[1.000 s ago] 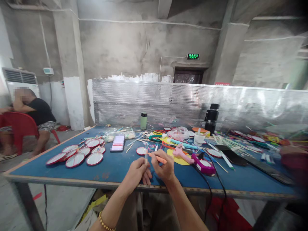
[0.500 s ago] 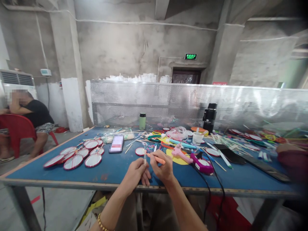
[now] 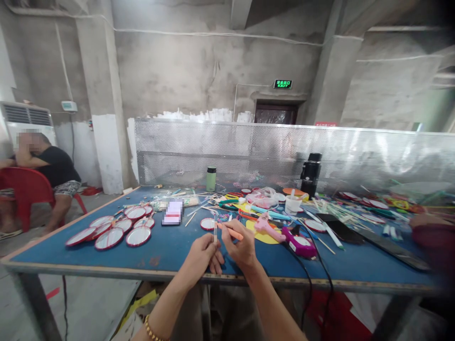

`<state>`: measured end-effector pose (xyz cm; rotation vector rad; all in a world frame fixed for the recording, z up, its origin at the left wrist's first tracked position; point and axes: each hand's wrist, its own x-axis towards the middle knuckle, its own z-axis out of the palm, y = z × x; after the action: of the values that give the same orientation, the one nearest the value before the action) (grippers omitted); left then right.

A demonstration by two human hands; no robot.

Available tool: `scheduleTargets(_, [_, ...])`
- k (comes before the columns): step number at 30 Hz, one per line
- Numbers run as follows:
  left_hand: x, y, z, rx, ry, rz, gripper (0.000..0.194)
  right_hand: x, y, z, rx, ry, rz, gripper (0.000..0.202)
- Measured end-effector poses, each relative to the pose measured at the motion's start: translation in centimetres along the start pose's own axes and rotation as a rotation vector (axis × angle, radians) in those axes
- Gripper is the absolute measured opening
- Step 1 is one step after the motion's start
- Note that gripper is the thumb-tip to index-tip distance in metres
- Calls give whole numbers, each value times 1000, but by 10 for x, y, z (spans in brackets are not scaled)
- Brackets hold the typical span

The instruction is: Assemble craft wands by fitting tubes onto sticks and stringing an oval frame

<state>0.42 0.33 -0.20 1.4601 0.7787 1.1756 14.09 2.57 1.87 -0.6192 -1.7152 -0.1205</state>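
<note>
Steadying a slim pale strip (image 3: 215, 233) upright near the front edge of the blue surface (image 3: 170, 255), a person's left hand (image 3: 199, 253) pinches its lower end while the right hand (image 3: 242, 246) grips an orange pen (image 3: 233, 232), its tip at or very near the strip. Held only at that end, the strip could bend or twist if the pen presses hard; a slip off its narrow face could mark the left hand. An outward swing could knock the nearby pink glue gun (image 3: 269, 228).
</note>
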Motion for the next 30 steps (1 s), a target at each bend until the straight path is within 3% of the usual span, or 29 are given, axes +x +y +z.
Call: scheduleTargets(30, [-2, 4, 1, -21, -6, 13, 27, -1, -3, -1, 26, -35, 1, 13])
